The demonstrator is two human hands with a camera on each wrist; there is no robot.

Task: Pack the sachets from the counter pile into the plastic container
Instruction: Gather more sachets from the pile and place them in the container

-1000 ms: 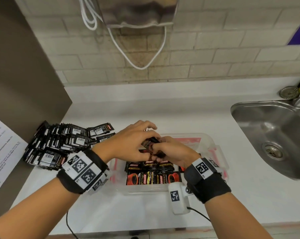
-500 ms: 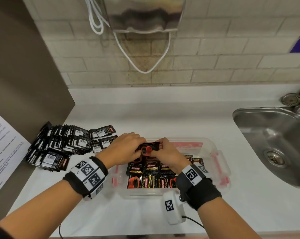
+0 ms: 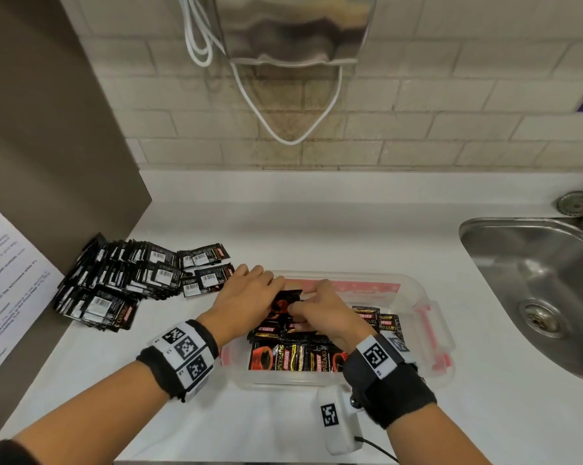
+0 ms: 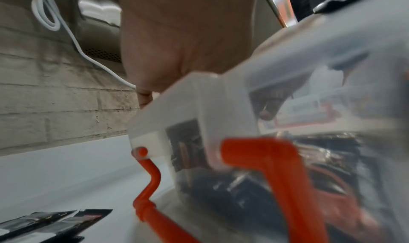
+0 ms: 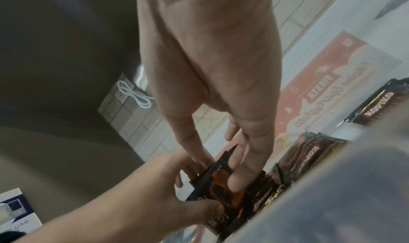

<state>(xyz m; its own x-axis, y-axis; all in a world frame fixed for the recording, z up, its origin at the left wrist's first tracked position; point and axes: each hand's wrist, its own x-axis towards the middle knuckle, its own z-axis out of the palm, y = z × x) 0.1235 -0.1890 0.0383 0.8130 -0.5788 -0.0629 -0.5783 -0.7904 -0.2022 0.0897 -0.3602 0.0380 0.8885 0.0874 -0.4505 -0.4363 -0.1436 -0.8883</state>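
Left hand and right hand meet over plastic container, fingers pinching one sachet.

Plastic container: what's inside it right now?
Rows of black sachets fill the near part of the plastic container, one held between both hands. Whatever lies under the hands is hidden.
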